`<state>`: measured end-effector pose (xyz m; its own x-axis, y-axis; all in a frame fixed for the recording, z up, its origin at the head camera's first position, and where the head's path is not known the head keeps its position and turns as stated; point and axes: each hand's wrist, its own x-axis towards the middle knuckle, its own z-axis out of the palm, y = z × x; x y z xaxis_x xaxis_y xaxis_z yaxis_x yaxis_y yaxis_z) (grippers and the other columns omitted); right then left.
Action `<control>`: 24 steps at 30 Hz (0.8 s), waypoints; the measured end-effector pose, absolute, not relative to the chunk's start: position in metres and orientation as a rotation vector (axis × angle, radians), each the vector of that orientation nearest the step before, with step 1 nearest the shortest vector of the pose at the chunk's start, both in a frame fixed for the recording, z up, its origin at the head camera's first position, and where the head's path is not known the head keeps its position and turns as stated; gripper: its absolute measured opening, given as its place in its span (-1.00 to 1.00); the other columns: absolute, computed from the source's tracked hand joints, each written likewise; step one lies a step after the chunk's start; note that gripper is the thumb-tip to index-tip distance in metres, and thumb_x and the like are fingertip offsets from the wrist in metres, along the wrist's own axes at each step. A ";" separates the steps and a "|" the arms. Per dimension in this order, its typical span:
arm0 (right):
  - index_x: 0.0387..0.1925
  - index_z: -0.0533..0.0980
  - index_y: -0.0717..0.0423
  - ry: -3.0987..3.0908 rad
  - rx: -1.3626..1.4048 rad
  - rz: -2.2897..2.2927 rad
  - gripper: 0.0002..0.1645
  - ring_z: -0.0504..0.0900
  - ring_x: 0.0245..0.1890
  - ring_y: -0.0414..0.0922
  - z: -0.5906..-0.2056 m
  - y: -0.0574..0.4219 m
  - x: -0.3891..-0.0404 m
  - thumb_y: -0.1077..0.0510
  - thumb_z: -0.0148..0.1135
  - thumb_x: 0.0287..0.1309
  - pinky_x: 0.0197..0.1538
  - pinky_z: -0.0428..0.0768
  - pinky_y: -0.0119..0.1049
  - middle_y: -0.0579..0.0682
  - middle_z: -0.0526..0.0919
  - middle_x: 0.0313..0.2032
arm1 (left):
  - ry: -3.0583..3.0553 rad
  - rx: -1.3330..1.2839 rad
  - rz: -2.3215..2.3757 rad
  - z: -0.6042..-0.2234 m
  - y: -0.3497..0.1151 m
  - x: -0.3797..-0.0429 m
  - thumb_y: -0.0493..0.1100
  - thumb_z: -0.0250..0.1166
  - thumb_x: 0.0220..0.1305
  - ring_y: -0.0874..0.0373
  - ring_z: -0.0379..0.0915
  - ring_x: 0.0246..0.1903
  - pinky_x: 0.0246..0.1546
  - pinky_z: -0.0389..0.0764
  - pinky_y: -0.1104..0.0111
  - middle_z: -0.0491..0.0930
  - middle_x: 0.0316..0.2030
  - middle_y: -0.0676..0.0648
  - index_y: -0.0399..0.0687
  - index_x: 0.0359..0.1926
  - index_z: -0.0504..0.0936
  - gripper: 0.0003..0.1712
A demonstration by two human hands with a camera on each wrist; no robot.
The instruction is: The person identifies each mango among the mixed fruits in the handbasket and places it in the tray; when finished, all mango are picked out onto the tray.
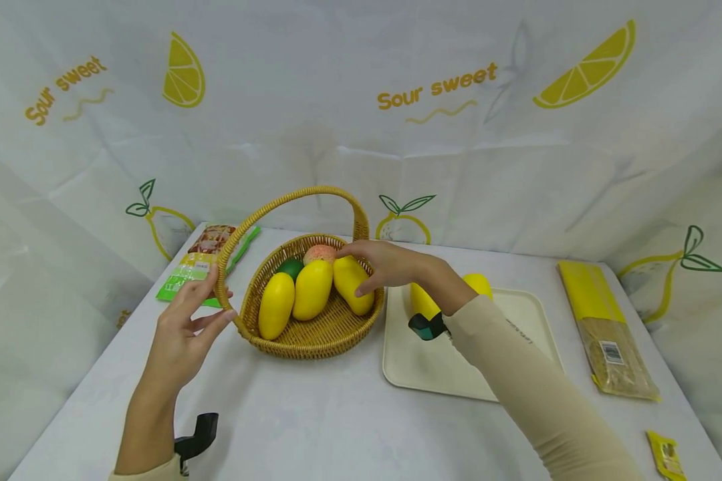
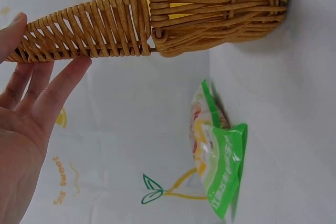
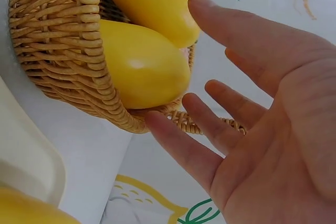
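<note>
A wicker basket (image 1: 315, 350) stands on the table with its tall handle (image 1: 301, 194) arched over it. My left hand (image 1: 183, 331) pinches the handle's left side near the rim, thumb opposite the fingers. Inside are yellow mangoes: a left mango (image 1: 277, 305), a middle mango (image 1: 313, 290) and a right mango (image 1: 355, 288). Behind them sit a green fruit (image 1: 289, 268) and a pinkish peach (image 1: 320, 254). My right hand (image 1: 394, 264) hovers over the right mango with fingers spread. In the right wrist view its fingertips (image 3: 202, 1) lie close around the mangoes without closing on them.
Right of the basket lies a cream tray (image 1: 445, 387) with yellow mangoes (image 1: 422, 302), partly hidden by my right arm. A green snack bag (image 1: 201, 264) lies behind my left hand. At far right are a yellow-and-clear packet (image 1: 608, 331) and a small yellow packet (image 1: 666, 454).
</note>
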<state>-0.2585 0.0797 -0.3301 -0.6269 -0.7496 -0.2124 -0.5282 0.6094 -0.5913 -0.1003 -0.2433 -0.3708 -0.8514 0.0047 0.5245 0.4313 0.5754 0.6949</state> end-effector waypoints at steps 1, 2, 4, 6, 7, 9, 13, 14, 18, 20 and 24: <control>0.50 0.29 -0.02 2.397 -1.008 -0.666 -0.12 0.22 0.57 0.06 -0.330 0.079 -0.258 0.16 0.45 0.20 0.61 0.29 0.04 0.03 0.25 0.55 | -2.336 -0.348 -1.213 -0.371 -0.243 -0.100 -0.61 0.39 0.07 0.62 0.45 -0.01 -0.14 0.59 0.80 0.43 -0.03 0.43 0.07 0.52 0.31 0.03; 0.50 0.29 -0.03 2.400 -1.000 -0.659 -0.12 0.21 0.57 0.06 -0.330 0.078 -0.258 0.16 0.45 0.20 0.61 0.28 0.03 0.02 0.25 0.55 | -2.336 -0.346 -1.214 -0.371 -0.243 -0.100 -0.61 0.39 0.07 0.62 0.45 -0.01 -0.14 0.59 0.80 0.43 -0.03 0.43 0.07 0.52 0.31 0.03; 0.50 0.30 -0.04 2.400 -0.982 -0.653 -0.12 0.20 0.58 0.05 -0.331 0.076 -0.258 0.17 0.45 0.20 0.62 0.28 0.02 0.01 0.25 0.55 | -2.337 -0.341 -1.217 -0.371 -0.243 -0.101 -0.61 0.39 0.08 0.62 0.45 -0.01 -0.13 0.59 0.80 0.42 -0.03 0.44 0.07 0.51 0.31 0.02; 0.50 0.30 -0.05 2.397 -0.970 -0.648 -0.12 0.19 0.58 0.03 -0.332 0.074 -0.257 0.18 0.45 0.20 0.62 0.28 0.01 0.00 0.24 0.55 | -2.343 -0.332 -1.218 -0.371 -0.243 -0.100 -0.60 0.38 0.09 0.61 0.45 -0.01 -0.13 0.59 0.80 0.42 -0.03 0.44 0.09 0.52 0.31 0.02; 0.50 0.29 -0.06 2.395 -0.965 -0.645 -0.12 0.19 0.59 0.03 -0.332 0.073 -0.257 0.18 0.45 0.20 0.62 0.28 0.00 0.00 0.24 0.56 | -2.345 -0.328 -1.220 -0.371 -0.242 -0.100 -0.60 0.38 0.09 0.61 0.44 -0.01 -0.13 0.59 0.80 0.42 -0.03 0.44 0.09 0.52 0.30 0.02; 0.50 0.30 -0.08 2.397 -0.959 -0.632 -0.12 0.18 0.59 0.02 -0.333 0.071 -0.257 0.18 0.45 0.20 0.62 0.28 0.00 -0.01 0.23 0.56 | -2.353 -0.317 -1.219 -0.370 -0.242 -0.100 -0.59 0.38 0.11 0.61 0.44 -0.01 -0.13 0.58 0.80 0.41 -0.02 0.45 0.11 0.52 0.30 0.01; 0.50 0.30 -0.08 2.408 -0.959 -0.590 -0.14 0.15 0.61 0.02 -0.336 0.068 -0.258 0.18 0.44 0.22 0.64 0.22 -0.01 -0.02 0.22 0.56 | -2.370 -0.300 -1.216 -0.370 -0.243 -0.100 -0.56 0.38 0.13 0.61 0.43 -0.01 -0.13 0.57 0.81 0.40 -0.02 0.45 0.13 0.52 0.29 0.00; 0.50 0.30 -0.07 2.410 -0.960 -0.581 -0.14 0.14 0.61 0.02 -0.336 0.067 -0.258 0.18 0.43 0.22 0.65 0.21 -0.01 -0.02 0.22 0.57 | -2.374 -0.296 -1.214 -0.369 -0.242 -0.099 -0.55 0.39 0.14 0.61 0.43 -0.01 -0.13 0.57 0.82 0.40 -0.02 0.45 0.14 0.52 0.29 -0.01; 0.50 0.29 -0.05 2.422 -0.967 -0.546 -0.15 0.14 0.61 0.01 -0.339 0.064 -0.258 0.23 0.40 0.24 0.66 0.19 -0.02 -0.03 0.25 0.55 | -2.377 -0.290 -1.210 -0.369 -0.242 -0.099 -0.55 0.39 0.14 0.61 0.42 -0.02 -0.13 0.57 0.82 0.40 -0.03 0.47 0.14 0.52 0.30 -0.02; 0.50 0.30 -0.04 2.433 -0.968 -0.527 -0.16 0.14 0.61 0.02 -0.341 0.062 -0.259 0.26 0.39 0.24 0.65 0.20 -0.02 -0.02 0.27 0.55 | -2.375 -0.291 -1.210 -0.368 -0.242 -0.099 -0.55 0.38 0.14 0.62 0.43 -0.02 -0.14 0.57 0.81 0.40 -0.04 0.47 0.14 0.52 0.30 -0.01; 0.49 0.31 0.01 2.462 -0.982 -0.454 -0.18 0.19 0.59 0.02 -0.346 0.059 -0.260 0.27 0.39 0.25 0.65 0.23 -0.04 -0.01 0.32 0.52 | -2.369 -0.299 -1.219 -0.368 -0.242 -0.100 -0.56 0.38 0.13 0.61 0.43 -0.02 -0.14 0.58 0.81 0.41 -0.03 0.47 0.12 0.51 0.30 -0.01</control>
